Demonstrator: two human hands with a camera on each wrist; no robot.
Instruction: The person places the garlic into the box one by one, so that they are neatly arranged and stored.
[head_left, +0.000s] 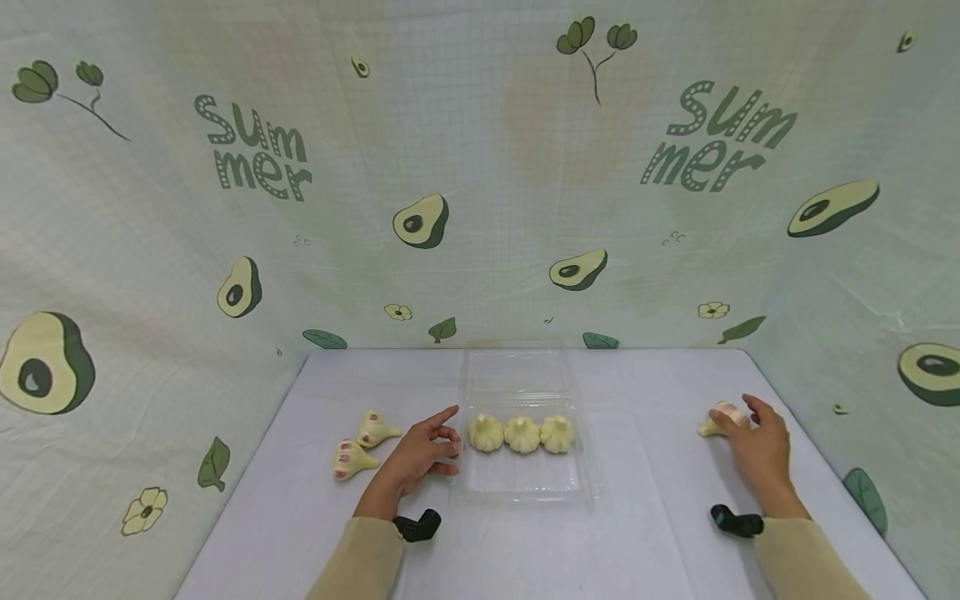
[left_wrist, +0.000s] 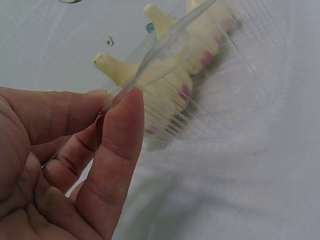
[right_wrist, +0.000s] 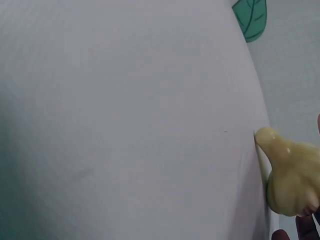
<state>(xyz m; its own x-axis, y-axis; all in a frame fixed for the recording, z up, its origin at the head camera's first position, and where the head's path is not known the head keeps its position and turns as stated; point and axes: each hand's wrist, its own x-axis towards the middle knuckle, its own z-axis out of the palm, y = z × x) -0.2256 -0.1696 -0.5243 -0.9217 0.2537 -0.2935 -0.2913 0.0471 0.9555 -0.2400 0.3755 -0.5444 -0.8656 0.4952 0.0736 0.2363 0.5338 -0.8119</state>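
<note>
My left hand (head_left: 420, 454) is at the left side of a clear plastic clamshell container (head_left: 517, 492), whose lid is folded back. In the left wrist view, thumb and forefinger pinch the container's thin rim (left_wrist: 172, 37). Three garlic bulbs (head_left: 522, 434) sit in a row inside, stems up. Far to the right, my right hand (head_left: 761, 446) holds another garlic bulb (head_left: 731, 411) low at the table, thumb and fingers around it. The right wrist view shows that bulb's stem (right_wrist: 267, 140) pointing out, with the fingers mostly out of frame.
Two more garlic bulbs, one farther back (head_left: 373, 428) and one nearer (head_left: 350, 460), lie on the white table (head_left: 645, 533) left of my left hand. Avocado-printed cloth (head_left: 480, 167) rises behind the table and at both sides.
</note>
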